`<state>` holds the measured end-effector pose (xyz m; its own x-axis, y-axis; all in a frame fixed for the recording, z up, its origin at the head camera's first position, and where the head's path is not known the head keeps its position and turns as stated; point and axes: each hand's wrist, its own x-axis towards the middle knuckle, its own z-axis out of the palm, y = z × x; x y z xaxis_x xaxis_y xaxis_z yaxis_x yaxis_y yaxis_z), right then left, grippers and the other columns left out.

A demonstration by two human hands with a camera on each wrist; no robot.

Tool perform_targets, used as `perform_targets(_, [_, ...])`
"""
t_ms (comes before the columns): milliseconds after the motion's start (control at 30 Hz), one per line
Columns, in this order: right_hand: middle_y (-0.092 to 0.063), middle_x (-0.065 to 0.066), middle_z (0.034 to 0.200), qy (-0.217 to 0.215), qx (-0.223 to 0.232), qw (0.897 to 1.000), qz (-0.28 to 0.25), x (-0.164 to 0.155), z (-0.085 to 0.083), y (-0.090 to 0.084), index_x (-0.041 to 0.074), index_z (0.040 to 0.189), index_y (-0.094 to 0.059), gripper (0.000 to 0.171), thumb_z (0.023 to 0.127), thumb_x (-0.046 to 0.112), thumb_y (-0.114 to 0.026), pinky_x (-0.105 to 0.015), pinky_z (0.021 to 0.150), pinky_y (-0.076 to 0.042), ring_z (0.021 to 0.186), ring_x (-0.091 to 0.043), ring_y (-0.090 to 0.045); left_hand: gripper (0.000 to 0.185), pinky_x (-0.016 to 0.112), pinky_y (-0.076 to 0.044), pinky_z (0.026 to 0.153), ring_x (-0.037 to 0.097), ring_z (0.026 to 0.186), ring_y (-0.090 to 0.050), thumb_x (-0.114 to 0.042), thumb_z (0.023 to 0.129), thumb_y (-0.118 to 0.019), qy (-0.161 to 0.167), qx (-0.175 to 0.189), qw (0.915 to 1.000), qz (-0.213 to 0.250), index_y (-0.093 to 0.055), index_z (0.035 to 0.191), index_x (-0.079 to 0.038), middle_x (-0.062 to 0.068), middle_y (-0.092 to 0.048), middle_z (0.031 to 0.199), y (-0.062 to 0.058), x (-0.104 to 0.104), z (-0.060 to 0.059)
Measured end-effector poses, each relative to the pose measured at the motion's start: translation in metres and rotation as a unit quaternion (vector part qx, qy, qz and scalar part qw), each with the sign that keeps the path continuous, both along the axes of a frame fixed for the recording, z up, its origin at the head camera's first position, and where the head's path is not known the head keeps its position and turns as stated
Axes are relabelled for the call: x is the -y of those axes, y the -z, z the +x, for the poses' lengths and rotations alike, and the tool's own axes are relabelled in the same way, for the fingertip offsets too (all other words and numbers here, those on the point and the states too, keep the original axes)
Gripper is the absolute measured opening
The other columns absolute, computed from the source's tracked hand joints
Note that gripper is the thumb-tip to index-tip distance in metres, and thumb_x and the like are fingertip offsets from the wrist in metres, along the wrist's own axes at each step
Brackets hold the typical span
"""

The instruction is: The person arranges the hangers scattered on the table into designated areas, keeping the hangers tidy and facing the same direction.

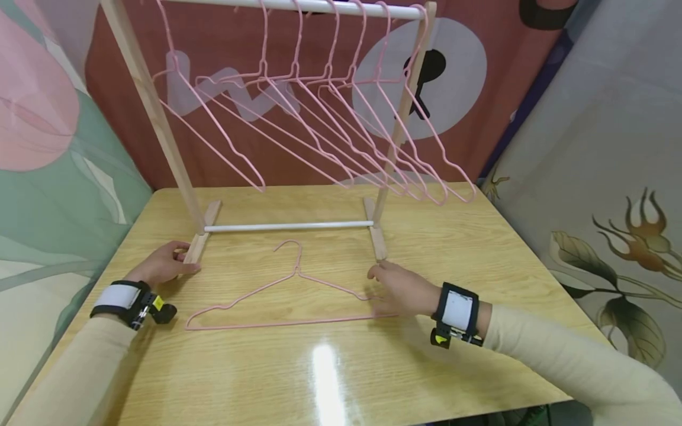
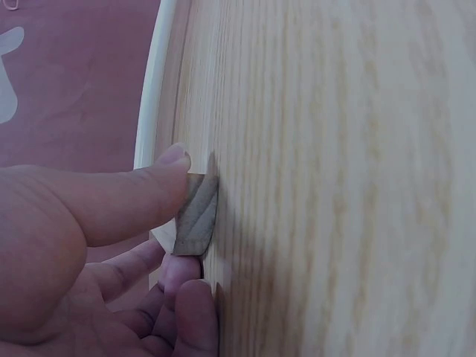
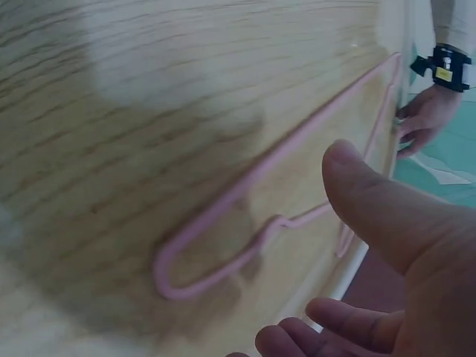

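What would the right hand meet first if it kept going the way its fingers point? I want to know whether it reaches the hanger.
Probably the right end of the pink hanger on the table: the right hand hovers open just beside it. Depth is uncertain; the rack's right foot lies close behind.

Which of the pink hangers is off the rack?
The pink wire hanger lying flat on the wooden table, beside the right hand. All the others hang from the white rail.
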<state>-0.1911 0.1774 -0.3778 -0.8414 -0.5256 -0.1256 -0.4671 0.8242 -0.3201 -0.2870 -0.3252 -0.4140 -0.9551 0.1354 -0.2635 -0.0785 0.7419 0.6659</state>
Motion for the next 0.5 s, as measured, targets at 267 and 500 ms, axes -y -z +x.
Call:
perform_targets(267, [-0.057, -0.003, 0.102, 0.016, 0.007, 1.0, 0.018, 0.001, -0.005, 0.025, 0.003, 0.128, -0.059, 0.073, 0.073, 0.038, -0.092, -0.033, 0.073, -0.05, 0.084, -0.014, -0.054, 0.07, 0.03, -0.042, 0.073, 0.029, 0.093, -0.048, -0.017, 0.097, -0.069, 0.005, 0.001, 0.9997, 0.024, -0.027, 0.142, 0.019, 0.023, -0.045, 0.109, 0.002, 0.0, 0.001])
perform_targets(500, [-0.053, 0.002, 0.095, 0.026, -0.001, 0.999, 0.031, 0.002, -0.002, 0.031, 0.009, 0.118, -0.064, 0.06, 0.073, 0.037, -0.092, -0.032, 0.068, -0.047, 0.081, -0.013, -0.05, 0.071, 0.031, -0.042, 0.072, 0.03, 0.093, -0.048, -0.017, 0.097, -0.069, 0.006, -0.002, 0.9999, 0.014, -0.027, 0.142, 0.019, 0.024, -0.046, 0.11, 0.002, 0.001, -0.002])
